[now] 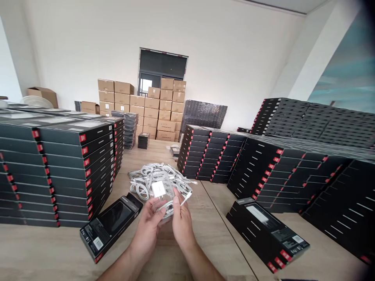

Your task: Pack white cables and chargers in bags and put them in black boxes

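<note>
Left hand [148, 230] and right hand [183, 220] close together at lower centre, fingers curled, thumbs pressing on a clear plastic bag [161, 199] pinched between them, with a white wall charger [158, 189] and coiled white cable inside. Just behind, touching the bag, a loose heap of white cables [152, 175]. Beside the left hand, a black box [109, 226] lying on a wooden table [38, 246]; at lower right, a second black box [266, 234]. Left and right, tall stacks of black boxes [58, 171], with piled cardboard cartons [143, 105] farther off at upper centre.
</note>
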Demonstrator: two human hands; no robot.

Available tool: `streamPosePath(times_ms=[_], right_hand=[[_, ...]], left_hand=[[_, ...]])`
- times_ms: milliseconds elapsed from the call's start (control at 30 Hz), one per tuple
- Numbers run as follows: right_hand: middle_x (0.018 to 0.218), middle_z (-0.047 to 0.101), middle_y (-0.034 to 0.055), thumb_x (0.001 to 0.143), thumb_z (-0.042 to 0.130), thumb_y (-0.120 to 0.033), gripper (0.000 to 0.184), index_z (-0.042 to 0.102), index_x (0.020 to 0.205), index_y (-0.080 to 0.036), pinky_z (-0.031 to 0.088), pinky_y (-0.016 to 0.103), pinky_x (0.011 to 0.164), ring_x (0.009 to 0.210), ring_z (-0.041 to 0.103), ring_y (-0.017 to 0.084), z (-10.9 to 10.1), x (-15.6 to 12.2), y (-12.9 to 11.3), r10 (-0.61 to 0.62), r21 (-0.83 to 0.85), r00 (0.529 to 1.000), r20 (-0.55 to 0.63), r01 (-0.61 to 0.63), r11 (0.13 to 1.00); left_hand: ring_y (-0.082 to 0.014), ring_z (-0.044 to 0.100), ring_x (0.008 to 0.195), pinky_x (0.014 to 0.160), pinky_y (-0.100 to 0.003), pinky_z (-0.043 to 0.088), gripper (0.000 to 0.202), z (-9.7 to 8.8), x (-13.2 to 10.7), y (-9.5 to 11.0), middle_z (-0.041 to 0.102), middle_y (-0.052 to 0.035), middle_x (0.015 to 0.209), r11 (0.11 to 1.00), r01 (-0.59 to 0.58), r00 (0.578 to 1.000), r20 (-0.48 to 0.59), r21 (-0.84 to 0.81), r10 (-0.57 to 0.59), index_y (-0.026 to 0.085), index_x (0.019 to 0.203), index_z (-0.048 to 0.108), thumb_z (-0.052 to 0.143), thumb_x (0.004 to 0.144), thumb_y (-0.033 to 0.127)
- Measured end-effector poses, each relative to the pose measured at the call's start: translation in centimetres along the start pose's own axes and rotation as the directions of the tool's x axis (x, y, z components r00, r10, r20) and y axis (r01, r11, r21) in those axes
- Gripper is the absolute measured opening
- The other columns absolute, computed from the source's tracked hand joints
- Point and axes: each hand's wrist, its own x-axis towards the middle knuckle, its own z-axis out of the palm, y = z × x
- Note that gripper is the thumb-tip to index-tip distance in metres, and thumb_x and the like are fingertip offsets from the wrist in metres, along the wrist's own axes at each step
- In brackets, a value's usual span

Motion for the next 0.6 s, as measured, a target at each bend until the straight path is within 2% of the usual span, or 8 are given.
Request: streamPosePath(times_ms=[67, 100, 200, 233, 300, 367, 500, 600], right_hand=[[0.148, 0.048, 0.0039, 0.090, 0.048, -0.050, 0.052, 0.056, 0.135, -0.026, 0.019, 0.043, 0.119, 0.141, 0.034, 0.024, -0.3, 0.3, 0.1, 0.022, 0.100, 0.992, 0.124, -0.034, 0.994], [0.147, 0.049, 0.0036, 0.088, 0.050, -0.049, 0.052, 0.057, 0.134, -0.027, 0.023, 0.043, 0.118, 0.140, 0.036, 0.025, -0.6, 0.4, 0.1, 0.044, 0.195, 0.981, 0.190, -0.081, 0.978], [0.132, 0.064, 0.0072, 0.084, 0.052, -0.049, 0.050, 0.064, 0.126, -0.024, 0.045, 0.040, 0.100, 0.122, 0.056, 0.027, -1.6, 0.9, -0.3, 0.128, 0.449, 0.939, 0.320, -0.270, 0.852], [0.123, 0.069, 0.0086, 0.083, 0.054, -0.050, 0.049, 0.067, 0.122, -0.023, 0.050, 0.038, 0.090, 0.111, 0.062, 0.026, -2.0, 1.1, -0.5, 0.171, 0.485, 0.928, 0.332, -0.324, 0.813], [0.104, 0.074, 0.0085, 0.080, 0.064, -0.050, 0.046, 0.070, 0.115, -0.021, 0.052, 0.032, 0.074, 0.089, 0.067, 0.022, -2.5, 1.2, -0.6, 0.257, 0.485, 0.906, 0.337, -0.401, 0.777], [0.095, 0.075, 0.0069, 0.074, 0.074, -0.047, 0.047, 0.070, 0.113, -0.022, 0.051, 0.029, 0.067, 0.079, 0.067, 0.020, -2.8, 1.1, -0.6, 0.297, 0.453, 0.889, 0.348, -0.437, 0.778], [0.102, 0.074, 0.0071, 0.072, 0.078, -0.045, 0.051, 0.068, 0.117, -0.024, 0.053, 0.034, 0.078, 0.088, 0.067, 0.023, -2.6, 0.8, -0.7, 0.217, 0.374, 0.898, 0.383, -0.366, 0.852], [0.108, 0.073, 0.0083, 0.079, 0.070, -0.042, 0.043, 0.067, 0.117, -0.023, 0.050, 0.039, 0.089, 0.096, 0.066, 0.025, -1.9, 0.6, -1.1, 0.094, 0.310, 0.934, 0.345, -0.208, 0.928]], left_hand=[[-0.0264, 0.066, 0.100, 0.082, -0.040, 0.056, 0.051, -0.4, 0.4, 0.7, 0.067, -0.0103, 0.114, 0.999, -0.014, 1.000, -0.028, 0.038, 0.015, 0.020, 0.101, 0.057, 0.086, 0.060, 0.032], [-0.0257, 0.067, 0.097, 0.080, -0.040, 0.057, 0.052, -0.6, 0.6, 1.0, 0.068, -0.0103, 0.113, 0.998, -0.018, 0.999, -0.037, 0.052, 0.020, 0.020, 0.100, 0.058, 0.087, 0.060, 0.033], [-0.0246, 0.069, 0.092, 0.075, -0.038, 0.058, 0.050, -0.8, 0.9, 1.9, 0.069, -0.0109, 0.112, 0.997, -0.020, 0.999, -0.038, 0.076, 0.023, 0.018, 0.098, 0.060, 0.087, 0.059, 0.034], [-0.0245, 0.069, 0.091, 0.074, -0.037, 0.058, 0.050, -0.8, 0.9, 2.1, 0.070, -0.0112, 0.110, 0.996, -0.015, 0.999, -0.028, 0.088, 0.018, 0.018, 0.098, 0.061, 0.087, 0.059, 0.035], [-0.0241, 0.069, 0.089, 0.072, -0.036, 0.058, 0.049, -0.7, 0.8, 2.3, 0.071, -0.0111, 0.107, 0.993, -0.010, 1.000, -0.010, 0.115, 0.011, 0.017, 0.097, 0.062, 0.087, 0.059, 0.035], [-0.0235, 0.069, 0.086, 0.071, -0.036, 0.058, 0.049, -0.7, 0.7, 2.3, 0.072, -0.0097, 0.104, 0.991, -0.018, 1.000, 0.005, 0.130, 0.017, 0.018, 0.096, 0.062, 0.087, 0.058, 0.036], [-0.0212, 0.069, 0.075, 0.070, -0.036, 0.057, 0.044, -0.4, 0.7, 2.1, 0.074, -0.0066, 0.088, 0.983, -0.058, 0.998, 0.035, 0.174, 0.053, 0.016, 0.088, 0.064, 0.087, 0.056, 0.037], [-0.0198, 0.068, 0.074, 0.073, -0.034, 0.055, 0.043, -0.2, 1.0, 1.9, 0.074, -0.0051, 0.084, 0.975, -0.114, 0.994, 0.026, 0.192, 0.111, 0.016, 0.087, 0.065, 0.087, 0.055, 0.036]])
